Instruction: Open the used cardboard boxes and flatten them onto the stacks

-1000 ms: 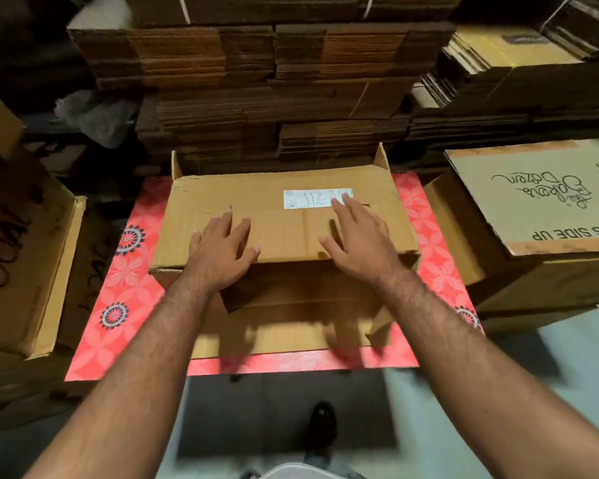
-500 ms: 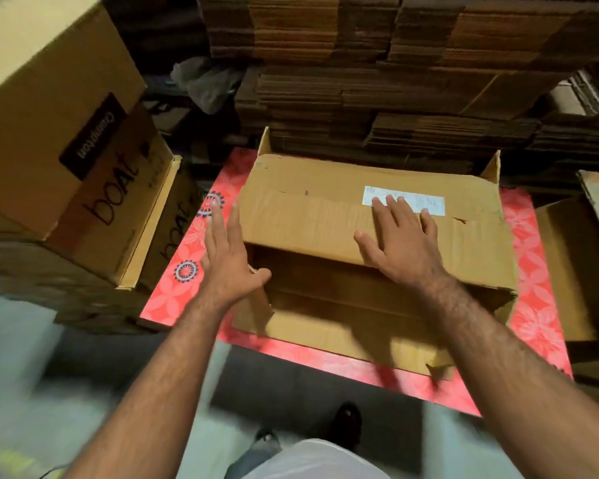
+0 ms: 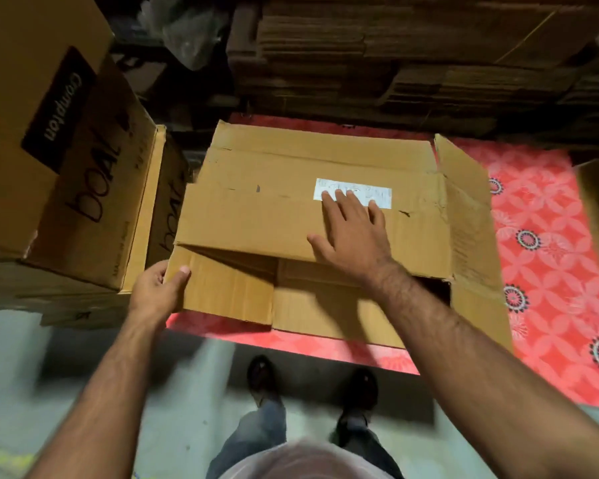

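Stacks of flattened cardboard (image 3: 412,57) fill the wall at twelve o'clock. On the red patterned mat (image 3: 540,257) before them lies the half-collapsed box (image 3: 256,216), long axis nine to three. The right hand (image 3: 355,233) presses flat on top, fingers spread; the left hand (image 3: 156,288) pinches the nine o'clock end flap, nearest for folding.

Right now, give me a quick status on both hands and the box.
Left hand grips the near-left flap. Right hand flat on the cardboard box, fingertips on the white label. Box on the red mat, not flattened. Boat boxes crowd the left.
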`<state>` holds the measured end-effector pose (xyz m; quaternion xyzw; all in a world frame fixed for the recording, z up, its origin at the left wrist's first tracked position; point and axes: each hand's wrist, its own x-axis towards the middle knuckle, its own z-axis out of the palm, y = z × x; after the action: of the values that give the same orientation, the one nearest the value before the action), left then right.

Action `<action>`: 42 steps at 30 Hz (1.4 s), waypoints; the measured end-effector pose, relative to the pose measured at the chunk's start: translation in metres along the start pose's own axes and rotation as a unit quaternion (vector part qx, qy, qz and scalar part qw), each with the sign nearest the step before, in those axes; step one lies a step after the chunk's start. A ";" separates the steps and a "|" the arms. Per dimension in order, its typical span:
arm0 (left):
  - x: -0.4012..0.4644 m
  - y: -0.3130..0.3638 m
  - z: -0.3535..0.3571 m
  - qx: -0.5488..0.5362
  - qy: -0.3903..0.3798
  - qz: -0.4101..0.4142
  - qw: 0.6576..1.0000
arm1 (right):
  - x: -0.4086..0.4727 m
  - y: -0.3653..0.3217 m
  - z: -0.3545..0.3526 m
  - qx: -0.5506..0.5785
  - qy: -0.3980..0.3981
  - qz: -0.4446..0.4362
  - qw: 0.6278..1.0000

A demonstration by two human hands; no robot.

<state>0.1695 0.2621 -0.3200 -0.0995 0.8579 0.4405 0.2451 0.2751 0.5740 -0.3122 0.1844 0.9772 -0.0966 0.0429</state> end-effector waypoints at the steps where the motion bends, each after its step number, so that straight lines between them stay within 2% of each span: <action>1: 0.016 -0.010 -0.004 -0.015 -0.009 -0.032 0.999 | 0.008 -0.012 0.018 -0.012 -0.022 0.004 1.000; 5: 0.061 -0.039 0.002 -0.062 -0.056 -0.123 0.989 | 0.030 -0.041 0.088 -0.026 -0.118 0.061 0.991; 7: 0.074 -0.050 0.003 -0.083 -0.077 -0.149 0.982 | 0.035 -0.045 0.103 -0.008 -0.105 0.083 0.991; 10: 0.082 -0.058 0.000 -0.117 -0.084 -0.171 0.975 | 0.037 -0.051 0.078 0.014 -0.038 0.095 0.995; 15: 0.075 -0.057 -0.009 -0.241 -0.059 -0.225 0.942 | -0.006 -0.069 0.033 0.063 -0.043 0.038 0.996; 19: 0.069 -0.063 -0.015 -0.297 -0.069 -0.235 0.923 | -0.069 -0.086 0.075 0.042 -0.083 -0.015 0.996; 23: 0.061 -0.072 -0.016 -0.302 -0.059 -0.235 0.922 | -0.108 -0.088 0.122 -0.009 -0.118 -0.004 0.993; 26: 0.051 -0.077 -0.014 -0.321 -0.050 -0.229 0.918 | -0.116 -0.087 0.129 0.017 -0.132 -0.003 0.991; 28: 0.045 -0.081 -0.008 -0.335 -0.045 -0.218 0.915 | -0.113 -0.081 0.118 0.088 -0.130 0.031 0.987; 30: 0.036 -0.085 0.000 -0.346 -0.040 -0.202 0.915 | -0.115 -0.069 0.106 0.143 -0.079 0.139 0.977; 32: 0.025 -0.086 0.013 -0.359 -0.035 -0.197 0.911 | -0.124 -0.050 0.094 0.171 -0.015 0.312 0.934; 34: 0.014 -0.085 0.031 -0.362 -0.055 -0.197 0.909 | -0.138 -0.030 0.085 0.204 0.018 0.456 0.866; 37: -0.001 -0.080 0.059 -0.356 -0.090 -0.203 0.908 | -0.152 -0.008 0.080 0.314 0.069 0.542 0.777; 39: -0.004 -0.079 0.073 -0.359 -0.099 -0.199 0.906 | -0.157 0.001 0.081 0.427 0.140 0.584 0.676; 42: -0.009 -0.074 0.083 -0.369 -0.107 -0.182 0.905 | -0.157 0.012 0.079 0.603 0.186 0.618 0.469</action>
<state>0.2332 0.2848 -0.4086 -0.2898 0.5693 0.6815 0.3571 0.4293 0.5131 -0.3730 0.7344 0.2937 -0.5737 -0.2131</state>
